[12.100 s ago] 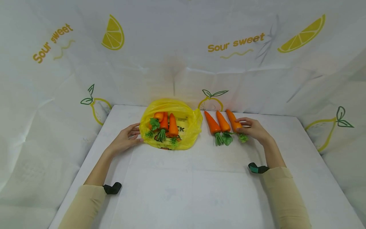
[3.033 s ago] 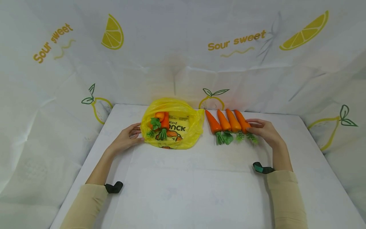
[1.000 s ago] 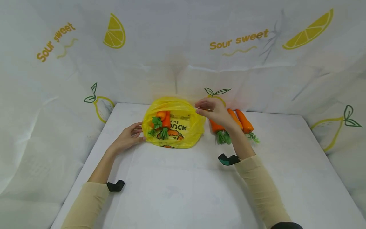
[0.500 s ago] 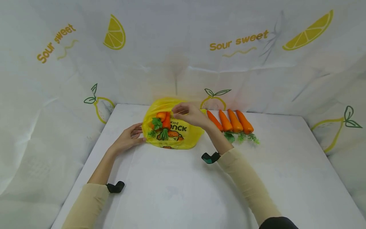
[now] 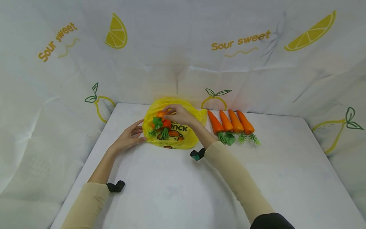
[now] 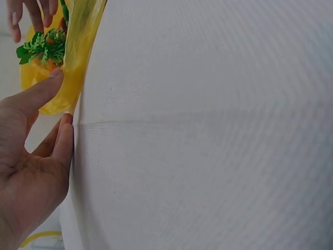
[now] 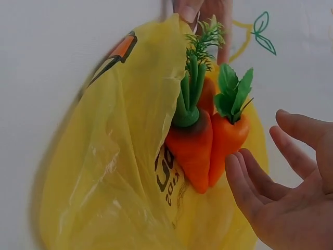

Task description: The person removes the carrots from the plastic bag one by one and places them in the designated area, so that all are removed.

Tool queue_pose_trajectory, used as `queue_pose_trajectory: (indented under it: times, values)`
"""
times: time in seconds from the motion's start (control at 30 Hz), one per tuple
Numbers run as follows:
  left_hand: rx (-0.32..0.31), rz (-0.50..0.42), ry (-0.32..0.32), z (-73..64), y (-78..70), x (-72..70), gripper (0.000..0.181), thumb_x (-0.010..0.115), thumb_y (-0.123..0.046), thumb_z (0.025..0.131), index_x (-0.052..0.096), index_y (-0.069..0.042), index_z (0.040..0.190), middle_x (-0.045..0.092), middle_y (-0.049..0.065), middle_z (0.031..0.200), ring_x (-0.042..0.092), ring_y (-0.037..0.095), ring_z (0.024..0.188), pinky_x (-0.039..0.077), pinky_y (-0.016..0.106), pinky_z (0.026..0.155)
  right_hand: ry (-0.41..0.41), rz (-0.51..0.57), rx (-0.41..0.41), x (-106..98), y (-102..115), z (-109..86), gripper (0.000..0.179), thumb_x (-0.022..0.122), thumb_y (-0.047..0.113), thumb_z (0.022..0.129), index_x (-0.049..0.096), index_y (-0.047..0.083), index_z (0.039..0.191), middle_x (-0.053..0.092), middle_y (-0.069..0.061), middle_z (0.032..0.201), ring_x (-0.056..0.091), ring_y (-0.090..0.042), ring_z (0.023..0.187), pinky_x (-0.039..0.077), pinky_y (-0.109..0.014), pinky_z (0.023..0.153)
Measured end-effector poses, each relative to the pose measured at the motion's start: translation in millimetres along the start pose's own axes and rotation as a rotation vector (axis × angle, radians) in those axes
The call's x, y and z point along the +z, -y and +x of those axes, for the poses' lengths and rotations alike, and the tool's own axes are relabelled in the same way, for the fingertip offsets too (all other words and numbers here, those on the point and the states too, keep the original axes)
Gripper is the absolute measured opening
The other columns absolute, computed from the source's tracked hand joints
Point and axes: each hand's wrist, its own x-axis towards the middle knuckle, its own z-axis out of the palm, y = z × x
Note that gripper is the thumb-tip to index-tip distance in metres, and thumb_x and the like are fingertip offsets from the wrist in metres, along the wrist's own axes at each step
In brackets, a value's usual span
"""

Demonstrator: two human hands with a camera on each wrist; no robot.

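An opened yellow plastic bag (image 5: 171, 101) lies toward the back of the table with toy carrots inside. In the right wrist view, a carrot with green stalks (image 7: 192, 148) lies beside a leafy-topped carrot (image 7: 226, 138), and a third is partly hidden behind them. My left hand (image 5: 125, 140) holds the bag's left side, thumb and fingers at its edge. My right hand (image 5: 183, 116) reaches over the bag, its parted fingers right at the leafy-topped carrot and nothing gripped. In the left wrist view, the right fingers (image 6: 34, 13) show above the carrot greenery (image 6: 44, 47).
Several carrots (image 5: 235, 122) lie in a row right of the bag, tips toward the back and green tops toward me. A white cloth backdrop (image 5: 177, 57) with printed lemons stands behind the white table (image 5: 171, 181). Dark wrist straps (image 5: 115, 186) project beside the sleeves.
Another carrot went from the bag to the right end of the row. My right hand has since swung left from the row to the carrots inside the bag. My left hand stays at the bag.
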Motion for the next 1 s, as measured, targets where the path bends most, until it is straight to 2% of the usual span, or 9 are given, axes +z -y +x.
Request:
queue_pose_trajectory:
  times: [0.17, 0.4, 0.57, 0.67, 0.73, 0.8, 0.9, 1.0]
  values:
    - [-0.006, 0.004, -0.002, -0.7, 1.4, -0.3, 0.091, 0.079, -0.018, 0.101, 0.026, -0.031, 0.174, 0.048, 0.023, 0.163, 0.052, 0.040, 0.151, 0.043, 0.043, 0.128, 0.006, -0.017, 0.041, 7.6, -0.7, 7.3, 0.036, 0.071, 0.021, 0.106, 0.069, 0.006, 0.139, 0.066, -0.016, 0.148, 0.063, -0.040, 0.138, 0.062, -0.051, 0.109]
    - [-0.015, 0.001, -0.007, -0.7, 0.5, 0.7, 0.090, 0.079, -0.017, 0.101, 0.027, -0.030, 0.174, 0.049, 0.023, 0.162, 0.052, 0.040, 0.151, 0.043, 0.045, 0.128, -0.041, -0.092, 0.082, 17.5, -0.8, 15.0, 0.040, 0.070, 0.024, 0.107, 0.067, 0.008, 0.144, 0.067, -0.016, 0.147, 0.064, -0.037, 0.133, 0.062, -0.048, 0.107]
    - [-0.005, 0.006, -0.005, 0.1, -1.5, 1.8, 0.090, 0.079, -0.016, 0.101, 0.028, -0.027, 0.174, 0.049, 0.024, 0.161, 0.053, 0.040, 0.150, 0.043, 0.045, 0.128, -0.048, -0.118, 0.109, 23.8, 3.3, 16.5, 0.046, 0.065, 0.025, 0.110, 0.062, 0.008, 0.152, 0.059, -0.018, 0.158, 0.058, -0.038, 0.143, 0.053, -0.053, 0.120]
    - [0.006, 0.006, -0.001, -0.3, -2.3, 1.7, 0.089, 0.078, -0.016, 0.101, 0.027, -0.025, 0.174, 0.049, 0.025, 0.161, 0.052, 0.041, 0.151, 0.042, 0.048, 0.128, -0.037, -0.142, 0.113, 27.1, 5.4, 16.8, 0.047, 0.061, 0.027, 0.112, 0.060, 0.008, 0.154, 0.058, -0.017, 0.160, 0.058, -0.036, 0.143, 0.050, -0.053, 0.124]
    - [0.007, -0.001, -0.001, -0.9, -2.6, 1.4, 0.089, 0.078, -0.015, 0.101, 0.027, -0.025, 0.174, 0.048, 0.025, 0.162, 0.051, 0.042, 0.151, 0.041, 0.050, 0.129, -0.032, -0.142, 0.114, 28.8, 6.4, 16.4, 0.044, 0.061, 0.028, 0.112, 0.062, 0.008, 0.152, 0.061, -0.017, 0.156, 0.061, -0.035, 0.134, 0.054, -0.050, 0.118]
    - [0.015, 0.000, 0.003, -1.6, -2.8, 1.0, 0.088, 0.077, -0.015, 0.102, 0.027, -0.024, 0.174, 0.047, 0.026, 0.162, 0.050, 0.043, 0.152, 0.040, 0.052, 0.129, -0.033, -0.140, 0.108, 30.0, 6.9, 15.9, 0.041, 0.062, 0.030, 0.112, 0.064, 0.008, 0.146, 0.065, -0.017, 0.149, 0.062, -0.032, 0.121, 0.057, -0.043, 0.107]
    - [0.016, -0.007, 0.003, -2.0, -3.2, 0.9, 0.088, 0.077, -0.014, 0.102, 0.027, -0.024, 0.174, 0.045, 0.027, 0.163, 0.049, 0.044, 0.152, 0.039, 0.053, 0.130, -0.031, -0.136, 0.102, 31.7, 6.4, 14.1, 0.036, 0.067, 0.030, 0.109, 0.065, 0.007, 0.137, 0.069, -0.016, 0.136, 0.061, -0.028, 0.105, 0.055, -0.034, 0.088]
    - [0.019, -0.009, 0.005, -2.2, -3.5, 1.0, 0.088, 0.076, -0.014, 0.102, 0.027, -0.023, 0.174, 0.045, 0.027, 0.163, 0.049, 0.044, 0.153, 0.038, 0.053, 0.130, -0.023, -0.142, 0.088, 34.3, 4.4, 13.0, 0.034, 0.072, 0.026, 0.105, 0.063, 0.006, 0.131, 0.068, -0.016, 0.131, 0.062, -0.025, 0.102, 0.055, -0.026, 0.084]
